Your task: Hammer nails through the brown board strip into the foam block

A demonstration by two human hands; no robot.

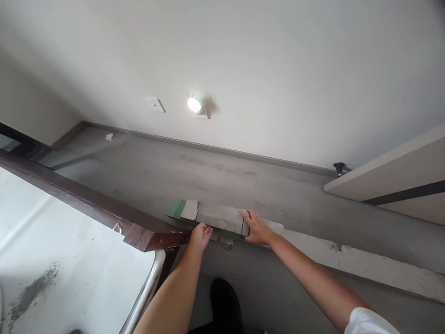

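Observation:
A short grey board piece (220, 217), with a dark line across its right end and green along its near edge, lies low over the floor between my hands. My right hand (256, 227) spans its right end, fingers at the far side and thumb at the near side. At the near edge, toward the left, my left hand (201, 235) has its fingers curled against the board; the fingertips are partly hidden. Past the board's left end sit a pale torn piece (189, 209) and a green sheet (177, 208).
A long white board (361, 260) runs off to the right. Dark wooden frame (86, 195) with a pale wrapped surface stands at left. A lit lamp (193, 105) is plugged into the wall beside a wall plate (155, 105). A door (392, 162) and doorstop (339, 168) are right.

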